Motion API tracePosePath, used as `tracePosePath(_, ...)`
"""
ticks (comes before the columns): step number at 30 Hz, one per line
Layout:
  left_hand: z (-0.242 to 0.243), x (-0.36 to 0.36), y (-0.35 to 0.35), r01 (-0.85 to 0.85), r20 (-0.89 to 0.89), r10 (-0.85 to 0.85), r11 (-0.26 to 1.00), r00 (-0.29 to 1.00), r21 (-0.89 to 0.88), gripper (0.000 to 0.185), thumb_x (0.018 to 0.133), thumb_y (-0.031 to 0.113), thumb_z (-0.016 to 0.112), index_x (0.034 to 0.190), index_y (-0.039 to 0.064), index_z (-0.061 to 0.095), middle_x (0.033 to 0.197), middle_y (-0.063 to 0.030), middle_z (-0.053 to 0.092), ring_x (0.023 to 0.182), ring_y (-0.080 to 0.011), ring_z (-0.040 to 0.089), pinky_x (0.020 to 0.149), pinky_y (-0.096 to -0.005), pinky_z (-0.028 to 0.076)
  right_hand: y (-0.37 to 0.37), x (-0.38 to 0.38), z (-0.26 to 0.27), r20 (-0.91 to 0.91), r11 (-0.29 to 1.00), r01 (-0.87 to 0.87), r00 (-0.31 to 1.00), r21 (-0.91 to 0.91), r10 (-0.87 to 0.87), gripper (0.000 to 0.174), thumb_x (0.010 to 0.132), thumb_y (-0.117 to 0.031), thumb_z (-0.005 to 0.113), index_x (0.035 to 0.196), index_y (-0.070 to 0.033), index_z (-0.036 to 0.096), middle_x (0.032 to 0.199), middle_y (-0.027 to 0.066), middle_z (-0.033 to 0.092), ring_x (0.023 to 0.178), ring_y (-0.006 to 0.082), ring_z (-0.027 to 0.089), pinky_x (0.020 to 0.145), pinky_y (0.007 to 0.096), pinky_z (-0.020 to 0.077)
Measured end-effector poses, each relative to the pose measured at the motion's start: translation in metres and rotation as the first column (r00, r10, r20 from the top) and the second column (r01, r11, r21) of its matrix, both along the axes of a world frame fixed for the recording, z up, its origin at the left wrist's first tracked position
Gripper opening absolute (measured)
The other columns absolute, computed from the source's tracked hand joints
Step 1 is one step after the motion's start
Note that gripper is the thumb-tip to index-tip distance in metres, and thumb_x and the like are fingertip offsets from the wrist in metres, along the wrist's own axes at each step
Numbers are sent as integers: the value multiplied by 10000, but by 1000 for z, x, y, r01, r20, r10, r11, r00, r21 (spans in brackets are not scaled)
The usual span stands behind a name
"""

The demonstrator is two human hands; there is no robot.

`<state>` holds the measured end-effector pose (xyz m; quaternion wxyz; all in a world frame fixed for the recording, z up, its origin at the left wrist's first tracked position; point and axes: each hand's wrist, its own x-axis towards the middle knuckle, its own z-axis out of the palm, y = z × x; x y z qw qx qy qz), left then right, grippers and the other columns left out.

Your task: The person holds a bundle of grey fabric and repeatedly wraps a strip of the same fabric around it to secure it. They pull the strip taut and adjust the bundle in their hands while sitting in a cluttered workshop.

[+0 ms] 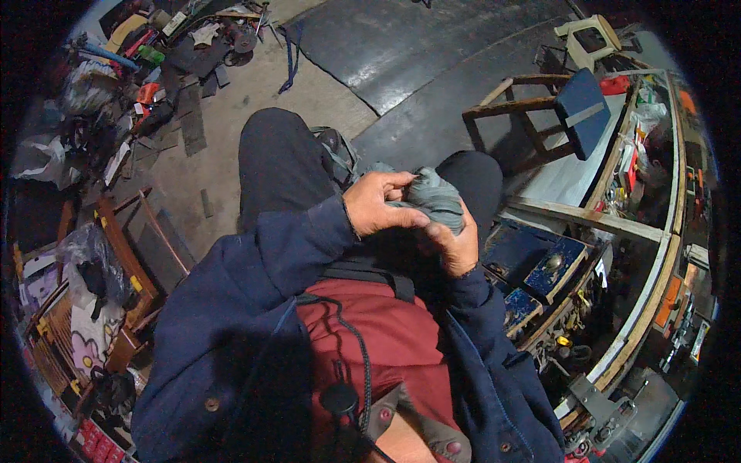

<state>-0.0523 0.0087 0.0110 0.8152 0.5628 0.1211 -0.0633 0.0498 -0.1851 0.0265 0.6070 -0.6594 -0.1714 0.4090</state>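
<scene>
A bunched piece of grey-green cloth [435, 198] is held between my two hands, above my lap. My left hand [379, 202] pinches its left side, with the thumb along the lower edge and the fingers curled over the top. Around the right side of the bundle wraps my right hand [460, 246], its thumb pressed near the left thumb. Most of the right fingers are hidden behind the cloth. More grey fabric [376, 168] shows just beyond the left hand. A dark bag-like item [336, 147] sits between my knees; its exact kind is unclear.
At right stands a wooden-framed workbench [602, 223] with blue drawers [556, 263] and tools. Beyond it are a chair with a blue panel [584, 116] and a cream plastic stool [590, 40]. Scraps and clutter [145, 104] cover the floor at left, near a wooden chair [124, 260].
</scene>
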Motion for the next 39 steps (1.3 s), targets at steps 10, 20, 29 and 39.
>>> tracePosePath(10,-4,-5,27,-127,124,99,961,987,246,260,912,132,627,1104,-30,693,990,-39,695,946,-116,620,899,-291,486,-11,9,11,-538,915,298,836,273,-112,712,894,-585,614,1342,-40,516,974,210,660,560,223,581,465,290,475)
tracePosePath(20,-34,-17,76,-256,101,286,582,953,772,416,775,22,528,1158,47,689,1126,-176,713,1099,-335,676,987,-380,502,-19,15,28,-671,797,429,740,424,-42,752,877,-666,587,1375,-108,503,941,179,563,573,195,548,481,272,419)
tracePosePath(29,6,13,44,-185,329,18,856,944,483,518,891,308,692,1340,70,594,1292,-144,648,1118,-280,629,1012,-380,457,-16,10,38,-498,832,394,850,390,-170,761,876,-601,610,1399,-62,483,1104,215,644,691,264,647,462,300,501)
tracePosePath(39,33,31,-1,128,220,-130,992,967,20,242,870,159,801,890,55,584,810,17,586,803,-58,564,726,-243,468,-20,7,30,-476,876,230,880,425,0,739,893,-564,596,1404,-47,466,1177,173,647,774,279,674,481,314,519)
